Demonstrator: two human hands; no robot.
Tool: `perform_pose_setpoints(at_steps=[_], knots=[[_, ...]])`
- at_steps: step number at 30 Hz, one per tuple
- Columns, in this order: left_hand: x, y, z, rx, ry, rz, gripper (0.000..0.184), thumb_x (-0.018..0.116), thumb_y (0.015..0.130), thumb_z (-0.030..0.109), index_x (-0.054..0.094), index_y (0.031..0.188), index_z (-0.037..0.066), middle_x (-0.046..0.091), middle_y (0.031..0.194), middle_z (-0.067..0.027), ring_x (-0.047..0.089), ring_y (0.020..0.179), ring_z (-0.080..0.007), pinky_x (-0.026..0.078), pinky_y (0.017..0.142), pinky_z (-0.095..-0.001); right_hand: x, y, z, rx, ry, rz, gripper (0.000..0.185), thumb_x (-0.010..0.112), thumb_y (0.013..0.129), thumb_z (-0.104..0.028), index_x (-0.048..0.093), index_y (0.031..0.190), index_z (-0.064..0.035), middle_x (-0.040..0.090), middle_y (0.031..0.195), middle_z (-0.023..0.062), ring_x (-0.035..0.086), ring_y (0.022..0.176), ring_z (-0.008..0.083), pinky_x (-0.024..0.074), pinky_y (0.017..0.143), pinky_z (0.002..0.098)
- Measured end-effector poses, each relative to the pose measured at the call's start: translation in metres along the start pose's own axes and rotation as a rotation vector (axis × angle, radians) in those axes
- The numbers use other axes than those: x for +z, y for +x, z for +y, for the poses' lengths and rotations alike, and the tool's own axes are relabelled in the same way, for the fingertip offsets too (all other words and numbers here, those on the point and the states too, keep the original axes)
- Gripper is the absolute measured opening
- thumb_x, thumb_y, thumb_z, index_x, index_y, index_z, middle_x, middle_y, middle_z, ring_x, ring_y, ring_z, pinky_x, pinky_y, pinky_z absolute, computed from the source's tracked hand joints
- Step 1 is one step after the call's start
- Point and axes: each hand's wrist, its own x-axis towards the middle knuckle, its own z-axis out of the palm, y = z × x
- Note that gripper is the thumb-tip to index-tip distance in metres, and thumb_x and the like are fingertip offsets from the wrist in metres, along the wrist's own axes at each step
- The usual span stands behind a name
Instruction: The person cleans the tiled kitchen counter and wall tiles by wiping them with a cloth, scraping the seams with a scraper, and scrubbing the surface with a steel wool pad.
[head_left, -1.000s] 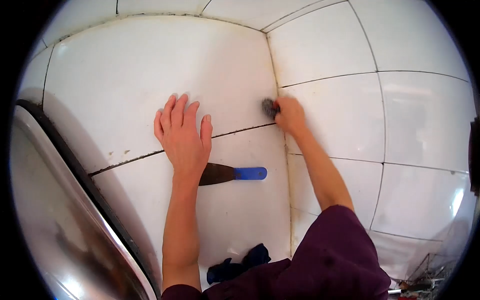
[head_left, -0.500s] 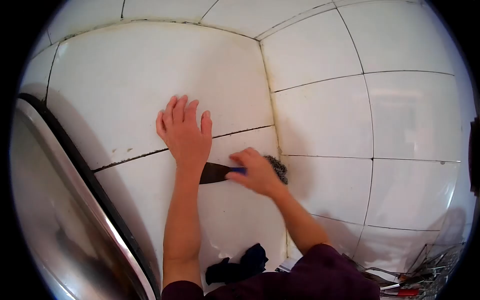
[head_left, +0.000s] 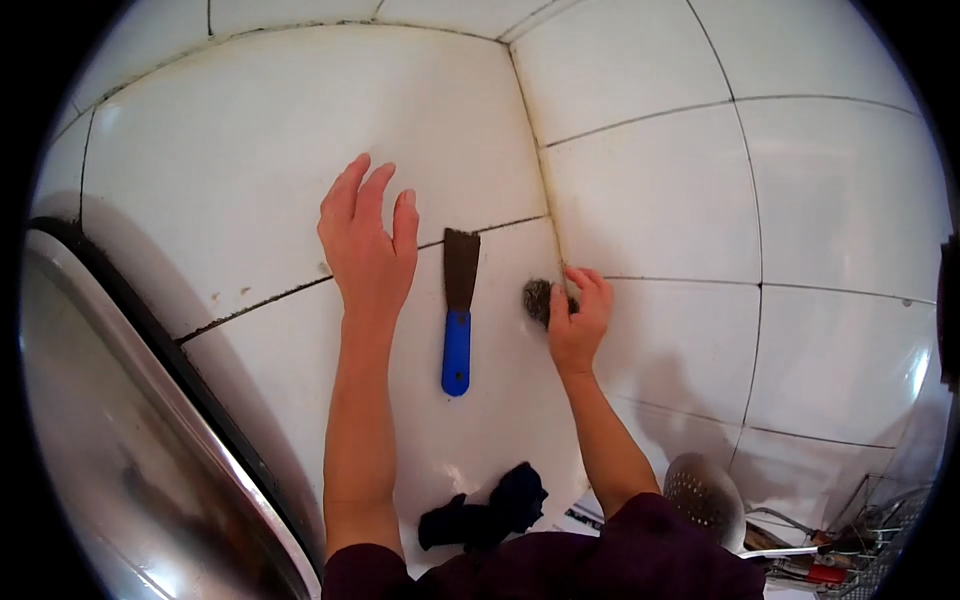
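Observation:
My left hand (head_left: 368, 240) is over the white tiled counter, fingers apart and a little curled, holding nothing. To its right lies a scraper (head_left: 457, 350) with a dark, stained blade pointing away from me and a blue handle toward me; neither hand touches it. Close to the wall corner, my right hand (head_left: 581, 325) has its thumb and fingers around the right side of a grey steel wool scourer (head_left: 537, 300). Part of the scourer is hidden behind the thumb.
A shiny steel sink or basin (head_left: 130, 430) with a black edge is at left. Tiled wall (head_left: 660, 210) rises at right. Near me lie a dark cloth (head_left: 485, 515), a perforated utensil holder (head_left: 703, 498) and a wire rack (head_left: 880, 530) with utensils.
My right hand has let go of the scraper, which now lies turned with its blade pointing away from me. That hand has moved right to the scourer. My left hand stays nearby, slightly turned.

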Motion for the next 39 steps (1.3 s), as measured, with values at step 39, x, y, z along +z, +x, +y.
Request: perform_pose_setpoints(at_steps=[39], knots=[[0.108, 0.107, 0.076, 0.148, -0.487, 0.078, 0.027, 0.058, 0.078, 0.001, 0.058, 0.105, 0.002, 0.058, 0.104, -0.0088, 0.055, 0.099, -0.0199, 0.041, 0.089, -0.0302, 0.048, 0.010, 0.014, -0.053, 0.066, -0.260, 0.050, 0.057, 0.079, -0.025, 0.046, 0.121, -0.0016, 0.041, 0.128, 0.0168, 0.036, 0.116, 0.0357, 0.0268, 0.097, 0.0493]])
